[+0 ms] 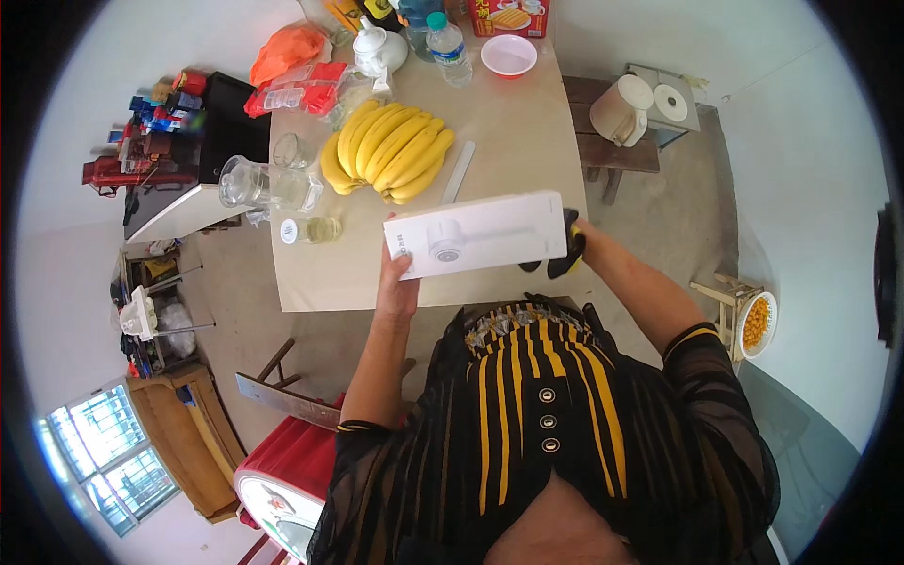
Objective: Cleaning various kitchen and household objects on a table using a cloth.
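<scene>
A long white cardboard box (487, 236), printed with a picture of a round-headed device on a handle, is held up over the near edge of the table. My left hand (397, 279) grips its left end, thumb on the front face. At the box's right end is my right hand (573, 244), wearing a black and yellow glove; the box hides part of it, and its hold on the box cannot be made out fully. Just beyond the box lie a bunch of bananas (388, 150) and a flat whitish strip (459, 171).
On the table (332, 282) are a glass pitcher (272, 185), a lidded jar (311, 231), a drinking glass (293, 150), a water bottle (448, 53), a white teapot (378, 49) and a bowl (508, 56). A wooden bench (628, 155) stands to the right.
</scene>
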A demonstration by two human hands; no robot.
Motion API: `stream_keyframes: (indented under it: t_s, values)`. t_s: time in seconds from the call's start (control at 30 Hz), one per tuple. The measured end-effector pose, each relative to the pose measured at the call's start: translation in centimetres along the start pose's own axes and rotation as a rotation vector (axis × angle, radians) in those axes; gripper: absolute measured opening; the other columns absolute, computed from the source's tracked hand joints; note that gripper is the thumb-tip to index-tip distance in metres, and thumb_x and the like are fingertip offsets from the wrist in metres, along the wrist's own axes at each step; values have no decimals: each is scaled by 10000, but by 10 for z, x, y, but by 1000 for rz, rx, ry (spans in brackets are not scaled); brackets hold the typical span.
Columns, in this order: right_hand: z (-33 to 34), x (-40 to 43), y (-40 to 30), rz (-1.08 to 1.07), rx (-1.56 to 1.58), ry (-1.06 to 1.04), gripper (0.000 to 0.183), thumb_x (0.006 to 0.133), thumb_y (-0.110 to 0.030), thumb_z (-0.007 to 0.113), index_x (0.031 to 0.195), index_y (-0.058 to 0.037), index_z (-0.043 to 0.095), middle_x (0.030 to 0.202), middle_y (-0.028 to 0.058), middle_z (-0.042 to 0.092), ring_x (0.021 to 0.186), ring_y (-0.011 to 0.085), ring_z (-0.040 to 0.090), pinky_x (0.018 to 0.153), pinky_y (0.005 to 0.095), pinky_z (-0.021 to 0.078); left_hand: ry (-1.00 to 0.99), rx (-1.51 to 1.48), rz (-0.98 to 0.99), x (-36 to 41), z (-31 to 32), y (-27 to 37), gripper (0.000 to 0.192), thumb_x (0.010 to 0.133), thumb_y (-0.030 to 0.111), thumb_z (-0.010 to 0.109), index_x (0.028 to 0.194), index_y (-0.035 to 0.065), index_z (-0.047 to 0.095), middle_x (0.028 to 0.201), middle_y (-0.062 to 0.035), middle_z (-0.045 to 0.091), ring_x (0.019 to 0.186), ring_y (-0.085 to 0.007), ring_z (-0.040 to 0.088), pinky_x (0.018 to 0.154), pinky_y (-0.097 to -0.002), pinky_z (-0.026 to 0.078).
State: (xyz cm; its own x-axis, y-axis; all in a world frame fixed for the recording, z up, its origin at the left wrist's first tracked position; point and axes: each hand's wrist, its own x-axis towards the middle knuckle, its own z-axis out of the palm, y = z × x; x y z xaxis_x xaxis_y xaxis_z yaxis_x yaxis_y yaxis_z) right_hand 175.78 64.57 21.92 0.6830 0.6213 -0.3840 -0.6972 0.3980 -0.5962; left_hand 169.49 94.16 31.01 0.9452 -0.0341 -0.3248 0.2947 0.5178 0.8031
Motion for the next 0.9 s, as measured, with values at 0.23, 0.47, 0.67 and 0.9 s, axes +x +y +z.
stream_keyframes:
  t_s: [0.23,0.47,0.67,0.9]
  values:
    - [7,13,-19,-223,-1143,334,424,884,-327,530,1192,-36,521,1078,172,606,987,296,588,818,366,453,98,228,353,22,8,81,857,743,159,607,1452,34,142,1384,-138,364,1302,-248,337,1079,-374,261]
    - [-1,50,-57,-90,-1765,455,588,789,-262,621,1332,-170,415,1322,190,437,1198,334,458,974,449,379,333,292,630,102,3,187,813,776,126,644,1439,27,186,1357,-122,390,1234,-228,402,1034,-347,299]
    - [-7,64,-37,177,-1991,354,741,778,-213,613,1434,-203,270,1506,222,98,1397,356,134,1104,476,198,469,556,783,216,-25,241,872,722,150,738,1421,18,233,1303,-160,412,1157,-226,445,961,-322,359]
    - [-5,68,-41,254,-1984,363,753,788,-176,600,1447,-236,241,1518,194,62,1406,336,107,1117,440,184,601,1068,812,346,-69,265,977,585,378,790,1381,37,337,1241,-270,454,1164,-394,450,968,-445,381]
